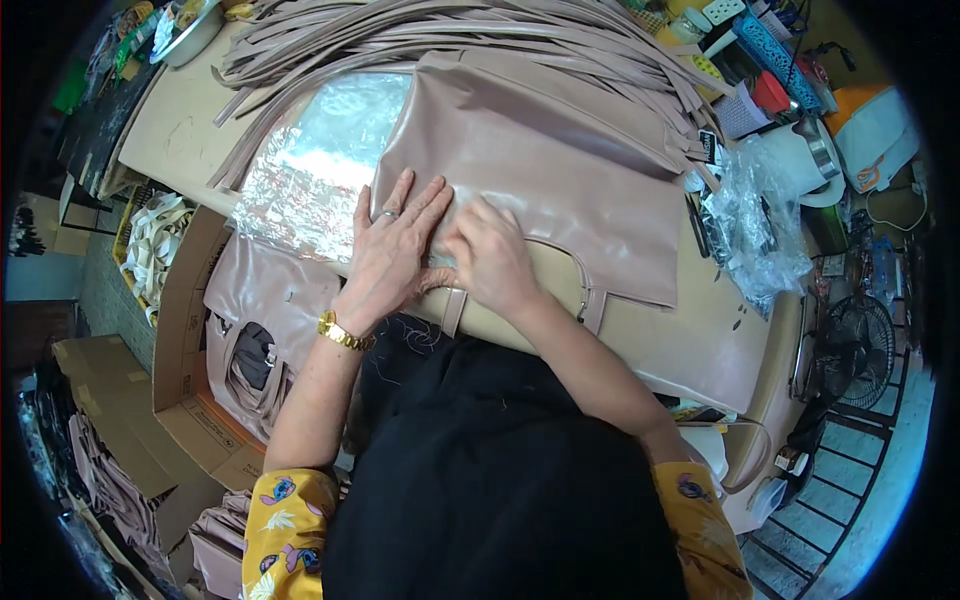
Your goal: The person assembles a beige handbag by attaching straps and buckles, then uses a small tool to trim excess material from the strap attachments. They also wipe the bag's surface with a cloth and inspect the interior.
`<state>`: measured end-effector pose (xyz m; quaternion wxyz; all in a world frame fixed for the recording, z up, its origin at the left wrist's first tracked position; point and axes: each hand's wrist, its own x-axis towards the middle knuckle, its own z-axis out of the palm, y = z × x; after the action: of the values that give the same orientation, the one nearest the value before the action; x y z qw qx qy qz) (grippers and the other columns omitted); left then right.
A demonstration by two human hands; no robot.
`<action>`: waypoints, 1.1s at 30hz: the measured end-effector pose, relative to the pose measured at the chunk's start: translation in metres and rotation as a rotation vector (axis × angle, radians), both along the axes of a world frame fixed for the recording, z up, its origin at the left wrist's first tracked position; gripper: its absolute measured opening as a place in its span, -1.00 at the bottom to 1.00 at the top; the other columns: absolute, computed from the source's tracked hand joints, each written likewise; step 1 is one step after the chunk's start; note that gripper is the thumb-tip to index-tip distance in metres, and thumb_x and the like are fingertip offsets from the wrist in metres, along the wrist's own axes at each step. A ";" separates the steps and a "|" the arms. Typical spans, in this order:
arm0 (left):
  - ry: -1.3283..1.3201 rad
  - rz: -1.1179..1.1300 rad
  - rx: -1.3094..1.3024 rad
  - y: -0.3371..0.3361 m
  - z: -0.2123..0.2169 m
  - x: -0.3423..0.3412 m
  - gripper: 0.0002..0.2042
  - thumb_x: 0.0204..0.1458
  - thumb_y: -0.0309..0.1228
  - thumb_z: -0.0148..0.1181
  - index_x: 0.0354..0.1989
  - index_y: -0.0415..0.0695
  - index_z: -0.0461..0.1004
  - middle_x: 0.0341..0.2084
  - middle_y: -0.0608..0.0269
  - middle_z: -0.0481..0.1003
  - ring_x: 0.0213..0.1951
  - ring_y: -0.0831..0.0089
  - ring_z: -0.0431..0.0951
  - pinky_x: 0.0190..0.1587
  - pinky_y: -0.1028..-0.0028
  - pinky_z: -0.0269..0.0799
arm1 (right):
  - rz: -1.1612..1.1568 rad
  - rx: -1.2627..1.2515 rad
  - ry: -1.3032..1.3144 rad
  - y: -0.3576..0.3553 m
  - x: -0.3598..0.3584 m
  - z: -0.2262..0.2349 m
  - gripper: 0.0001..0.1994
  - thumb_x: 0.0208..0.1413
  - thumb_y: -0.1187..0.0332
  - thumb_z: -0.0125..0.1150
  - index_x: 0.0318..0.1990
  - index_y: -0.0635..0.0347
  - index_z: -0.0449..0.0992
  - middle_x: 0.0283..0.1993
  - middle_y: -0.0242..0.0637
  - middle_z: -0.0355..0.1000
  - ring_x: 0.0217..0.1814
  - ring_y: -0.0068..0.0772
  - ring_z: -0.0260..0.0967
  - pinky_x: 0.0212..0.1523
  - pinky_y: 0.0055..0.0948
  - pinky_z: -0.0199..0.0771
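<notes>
A dusty-pink leather-look bag [560,190] lies on the worktable with its handle side toward me. My left hand [393,245] rests spread out, fingers on the bag's left part and thumb near the handle. Beside it my right hand [490,255] is closed, knuckles up, against the bag near its handle edge. What those fingers pinch, if anything, is hidden beneath them. The bag's handle [593,308] hangs toward the table's near edge. Partly under the bag, on the left, is a shiny clear plastic sheet [315,170].
Long pink strips [400,30] are heaped along the far side. A crumpled clear plastic bag [755,225] and a blue basket [775,60] sit at the right. Another pink bag [265,285] fills a cardboard box [185,340] at the left. A black fan [855,350] stands right.
</notes>
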<state>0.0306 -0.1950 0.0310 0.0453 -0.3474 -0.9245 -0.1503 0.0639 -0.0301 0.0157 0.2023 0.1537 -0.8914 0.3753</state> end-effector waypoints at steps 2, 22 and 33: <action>0.002 -0.004 -0.001 0.000 -0.001 0.002 -0.03 -0.31 0.15 0.29 0.35 -0.05 0.21 0.35 0.33 0.21 0.43 0.20 0.05 0.38 -0.12 -0.18 | 0.021 -0.045 -0.063 0.011 0.029 0.001 -0.91 -0.03 0.49 0.22 -0.47 0.21 0.41 -0.37 -0.17 0.32 -0.29 -0.08 0.33 -0.22 -0.19 0.26; 0.081 -0.026 -0.088 -0.001 -0.009 -0.004 0.02 -0.32 0.23 0.23 0.38 -0.06 0.17 0.37 0.34 0.17 0.43 0.20 0.03 0.39 -0.10 -0.24 | 0.061 -0.082 -0.097 -0.002 -0.009 -0.002 -0.92 -0.03 0.50 0.20 -0.43 0.29 0.42 -0.30 -0.08 0.33 -0.20 0.04 0.35 -0.13 -0.06 0.34; 0.032 -0.011 -0.060 0.004 -0.010 -0.004 0.02 -0.32 0.27 0.20 0.38 -0.02 0.16 0.38 0.41 0.16 0.44 0.22 0.02 0.38 -0.14 -0.22 | 0.007 -0.037 0.035 0.000 -0.004 -0.008 -0.91 -0.07 0.56 0.20 -0.43 0.29 0.39 -0.36 -0.10 0.32 -0.26 0.02 0.36 -0.19 -0.09 0.34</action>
<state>0.0263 -0.1912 0.0214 0.0486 -0.3558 -0.9259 -0.1174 0.0601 -0.0301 0.0073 0.2195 0.1597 -0.8801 0.3896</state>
